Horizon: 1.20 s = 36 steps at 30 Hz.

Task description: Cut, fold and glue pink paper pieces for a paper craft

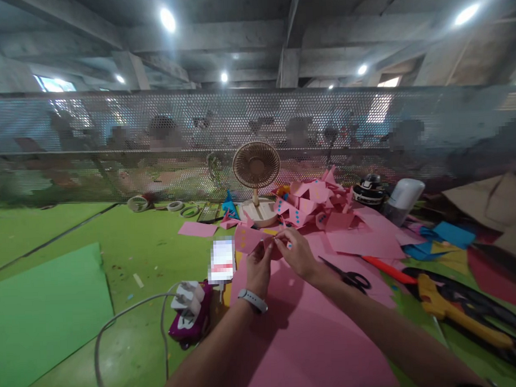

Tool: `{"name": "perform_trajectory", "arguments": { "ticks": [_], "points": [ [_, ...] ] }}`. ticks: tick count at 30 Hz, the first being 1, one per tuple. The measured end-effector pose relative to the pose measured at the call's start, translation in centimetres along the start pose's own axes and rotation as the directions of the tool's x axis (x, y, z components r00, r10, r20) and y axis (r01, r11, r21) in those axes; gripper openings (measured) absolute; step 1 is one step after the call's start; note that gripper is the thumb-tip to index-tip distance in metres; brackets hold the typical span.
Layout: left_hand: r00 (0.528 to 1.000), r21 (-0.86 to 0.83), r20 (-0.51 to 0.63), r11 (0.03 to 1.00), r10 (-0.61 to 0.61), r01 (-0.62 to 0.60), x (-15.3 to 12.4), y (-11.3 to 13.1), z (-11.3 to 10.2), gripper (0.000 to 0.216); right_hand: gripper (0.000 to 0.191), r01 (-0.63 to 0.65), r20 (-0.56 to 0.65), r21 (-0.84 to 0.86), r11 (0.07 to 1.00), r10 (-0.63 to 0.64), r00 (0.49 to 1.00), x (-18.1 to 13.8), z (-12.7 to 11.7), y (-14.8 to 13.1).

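Observation:
Between my two hands is a folded piece of pink paper (248, 239) with small yellow marks on its left part. My left hand (259, 268), with a light watch strap at the wrist, pinches its lower edge. Close beside it, my right hand (299, 254) has thumb and finger closed on the paper's right side. Under both hands lie large pink sheets (314, 344). Black-handled scissors (349, 276) rest on the pink sheets to the right of my right hand. A lit phone (222, 259) lies left of my left hand.
A small fan (256, 165) stands behind my hands, beside a heap of folded pink paper (315, 203). A purple power strip (192, 314) with a cable sits at left, near a green sheet (55, 319). Yellow-handled pliers (452, 311) and a red-handled tool (387, 269) lie at right.

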<state>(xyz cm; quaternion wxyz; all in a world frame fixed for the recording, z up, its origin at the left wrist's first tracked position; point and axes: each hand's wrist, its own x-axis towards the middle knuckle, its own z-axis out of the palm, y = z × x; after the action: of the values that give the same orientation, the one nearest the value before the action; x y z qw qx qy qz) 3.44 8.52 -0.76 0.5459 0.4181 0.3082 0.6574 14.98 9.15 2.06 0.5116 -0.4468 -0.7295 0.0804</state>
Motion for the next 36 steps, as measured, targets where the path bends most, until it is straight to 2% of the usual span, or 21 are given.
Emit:
{"name": "perform_trajectory", "arguments": {
  "ticks": [4, 8, 18, 21, 27, 36],
  "points": [
    [1.0, 0.005, 0.021, 1.0, 0.021, -0.022, -0.1, 0.3, 0.1, 0.028, 0.007, 0.017, -0.029, -0.019, 1.0, -0.017, 0.999, -0.2, 0.2, 0.1],
    [0.999, 0.02, 0.041, 0.999, 0.024, -0.025, -0.3, 0.7, 0.3, 0.029, 0.008, -0.035, -0.032, -0.002, 0.999, 0.034, 0.999, -0.2, 0.0, -0.1],
    [0.997, -0.043, 0.053, 0.997, -0.056, 0.058, -0.3, 0.6, 0.3, 0.03, 0.012, -0.102, 0.074, 0.129, 0.986, 0.093, 0.993, 0.5, -1.2, -0.3],
    [0.996, -0.087, 0.051, 0.993, -0.073, 0.077, -0.2, 0.4, 0.3, 0.031, 0.013, -0.125, 0.087, 0.148, 0.981, 0.113, 0.99, 0.6, -1.3, -0.1],
    [0.996, -0.071, 0.065, 0.995, -0.067, 0.072, -0.3, 0.5, 0.4, 0.031, 0.017, -0.178, 0.108, 0.168, 0.97, 0.162, 0.981, 0.6, -1.2, 0.2],
    [0.996, -0.076, 0.036, 0.994, -0.08, 0.083, -0.5, 0.6, 0.6, 0.03, 0.018, -0.168, 0.094, 0.153, 0.974, 0.154, 0.984, 0.5, -1.5, -0.1]
  ]
}}
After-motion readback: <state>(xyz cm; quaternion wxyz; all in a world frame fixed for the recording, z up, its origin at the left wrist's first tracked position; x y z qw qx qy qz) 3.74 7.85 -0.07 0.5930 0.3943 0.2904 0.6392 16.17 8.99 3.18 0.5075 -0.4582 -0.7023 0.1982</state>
